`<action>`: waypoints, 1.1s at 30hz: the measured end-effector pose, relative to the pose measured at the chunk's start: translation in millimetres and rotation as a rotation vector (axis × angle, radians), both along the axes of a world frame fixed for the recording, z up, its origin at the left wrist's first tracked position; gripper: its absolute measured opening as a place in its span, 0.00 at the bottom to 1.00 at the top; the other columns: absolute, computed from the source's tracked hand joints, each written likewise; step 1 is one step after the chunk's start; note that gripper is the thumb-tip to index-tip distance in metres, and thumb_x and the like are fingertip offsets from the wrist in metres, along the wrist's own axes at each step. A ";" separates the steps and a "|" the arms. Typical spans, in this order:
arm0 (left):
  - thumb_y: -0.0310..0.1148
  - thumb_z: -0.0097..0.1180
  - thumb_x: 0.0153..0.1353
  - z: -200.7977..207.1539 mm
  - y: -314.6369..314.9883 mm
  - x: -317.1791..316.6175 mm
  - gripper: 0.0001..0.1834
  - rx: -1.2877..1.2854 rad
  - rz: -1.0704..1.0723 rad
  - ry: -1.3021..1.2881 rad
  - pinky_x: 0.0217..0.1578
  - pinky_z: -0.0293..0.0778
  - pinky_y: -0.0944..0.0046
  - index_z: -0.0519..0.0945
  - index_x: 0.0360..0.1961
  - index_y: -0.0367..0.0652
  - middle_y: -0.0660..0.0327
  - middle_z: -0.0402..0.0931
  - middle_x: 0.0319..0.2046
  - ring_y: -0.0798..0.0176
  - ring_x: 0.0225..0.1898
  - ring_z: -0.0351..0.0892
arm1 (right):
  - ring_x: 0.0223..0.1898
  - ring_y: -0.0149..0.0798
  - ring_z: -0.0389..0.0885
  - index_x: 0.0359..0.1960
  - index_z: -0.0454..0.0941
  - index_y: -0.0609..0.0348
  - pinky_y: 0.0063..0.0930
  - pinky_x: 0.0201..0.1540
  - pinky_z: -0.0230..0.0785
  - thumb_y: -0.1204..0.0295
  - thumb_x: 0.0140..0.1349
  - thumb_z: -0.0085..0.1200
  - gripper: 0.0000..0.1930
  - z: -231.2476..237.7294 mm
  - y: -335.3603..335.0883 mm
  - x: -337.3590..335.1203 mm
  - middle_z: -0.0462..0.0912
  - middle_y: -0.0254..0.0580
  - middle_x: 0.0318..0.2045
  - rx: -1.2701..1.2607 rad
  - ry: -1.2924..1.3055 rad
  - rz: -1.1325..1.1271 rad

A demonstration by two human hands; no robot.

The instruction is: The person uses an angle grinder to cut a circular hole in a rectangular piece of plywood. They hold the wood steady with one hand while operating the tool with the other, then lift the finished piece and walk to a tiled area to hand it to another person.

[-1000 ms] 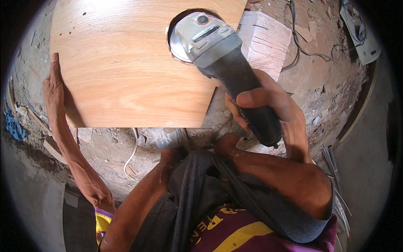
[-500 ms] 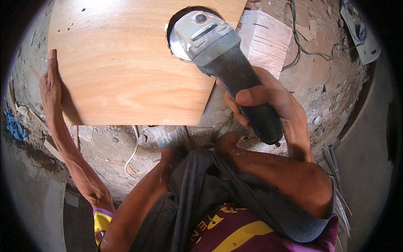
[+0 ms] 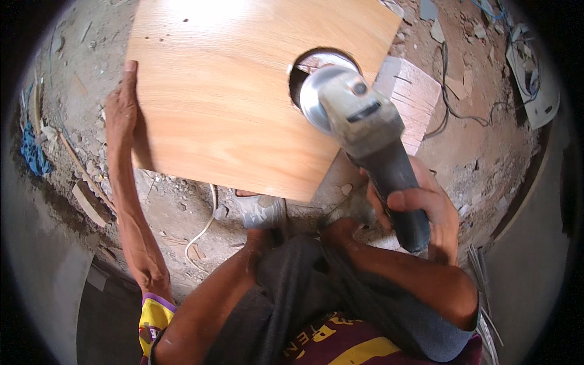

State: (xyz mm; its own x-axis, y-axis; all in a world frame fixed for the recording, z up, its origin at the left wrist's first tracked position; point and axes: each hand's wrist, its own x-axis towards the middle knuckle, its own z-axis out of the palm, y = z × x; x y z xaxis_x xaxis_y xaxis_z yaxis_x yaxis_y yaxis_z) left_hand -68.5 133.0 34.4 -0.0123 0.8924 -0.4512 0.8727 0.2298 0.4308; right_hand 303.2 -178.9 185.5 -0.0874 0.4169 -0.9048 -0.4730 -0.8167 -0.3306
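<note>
At the right edge of the plywood panel point(image 3: 243, 103), the angle grinder point(image 3: 359, 137) now sits with its disc in the rounded notch, lower and nearer the person than a second ago. The right hand point(image 3: 420, 213) stays clenched around the grinder's dark body. The left hand point(image 3: 121, 112) still presses flat on the panel's left edge, so the cutout is evidently still being worked over the rubble-strewn floor point(image 3: 486, 152).

Board point(image 3: 231, 91) lay on rubble ground point(image 3: 486, 152), left hand point(image 3: 121, 109) flat on its left edge, right hand point(image 3: 420, 210) holding grinder point(image 3: 359, 134) over the right-side notch point(image 3: 298, 79), brick point(image 3: 410, 97) just right.
</note>
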 end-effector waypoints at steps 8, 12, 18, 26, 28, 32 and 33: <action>0.73 0.45 0.77 -17.2 -75.2 -9.8 0.49 0.007 0.122 -0.101 0.48 0.79 0.50 0.91 0.43 0.28 0.43 0.88 0.34 0.54 0.39 0.85 | 0.24 0.41 0.81 0.65 0.69 0.76 0.28 0.25 0.75 0.61 0.44 0.68 0.46 27.3 -39.5 -2.4 0.82 0.58 0.37 0.040 -0.196 -0.360; 0.70 0.50 0.78 -21.1 -132.0 -16.6 0.46 -0.063 0.296 -0.247 0.50 0.77 0.55 0.89 0.46 0.26 0.47 0.88 0.38 0.59 0.42 0.81 | 0.19 0.40 0.80 0.65 0.64 0.79 0.27 0.20 0.73 0.59 0.47 0.72 0.47 24.9 -51.5 9.7 0.80 0.54 0.29 0.180 -0.201 -0.508; 0.65 0.57 0.77 -49.2 -164.0 -14.6 0.37 0.076 0.332 -0.327 0.39 0.72 0.59 0.80 0.30 0.36 0.61 0.76 0.28 0.66 0.33 0.69 | 0.14 0.39 0.76 0.63 0.65 0.80 0.29 0.17 0.71 0.55 0.50 0.73 0.47 13.9 -60.6 29.7 0.79 0.51 0.25 0.330 -0.220 -0.488; 0.57 0.60 0.78 -49.0 -173.9 0.2 0.37 0.215 0.247 -0.292 0.57 0.76 0.56 0.81 0.59 0.23 0.49 0.85 0.44 0.57 0.49 0.82 | 0.19 0.42 0.80 0.67 0.64 0.79 0.32 0.21 0.76 0.59 0.50 0.73 0.48 16.5 -68.6 22.3 0.80 0.53 0.29 0.376 -0.095 -0.496; 0.54 0.61 0.78 -48.7 -174.4 3.6 0.35 0.416 0.167 -0.209 0.58 0.76 0.56 0.81 0.59 0.24 0.47 0.85 0.46 0.56 0.50 0.83 | 0.20 0.42 0.81 0.66 0.66 0.76 0.31 0.23 0.77 0.59 0.50 0.73 0.47 19.2 -68.1 20.6 0.80 0.52 0.29 0.367 -0.089 -0.472; 0.46 0.60 0.80 13.0 -189.6 65.8 0.24 0.410 0.022 -0.390 0.57 0.77 0.58 0.84 0.57 0.31 0.52 0.86 0.48 0.59 0.51 0.83 | 0.21 0.41 0.81 0.64 0.69 0.73 0.31 0.25 0.76 0.58 0.51 0.74 0.44 22.1 -66.7 14.0 0.80 0.51 0.29 0.351 -0.108 -0.449; 0.43 0.60 0.81 45.9 -202.3 86.9 0.21 0.223 0.015 -0.535 0.57 0.77 0.59 0.85 0.57 0.33 0.54 0.87 0.48 0.60 0.51 0.84 | 0.22 0.40 0.82 0.64 0.69 0.73 0.31 0.25 0.76 0.57 0.51 0.73 0.43 22.0 -64.4 11.1 0.81 0.51 0.29 0.348 -0.115 -0.435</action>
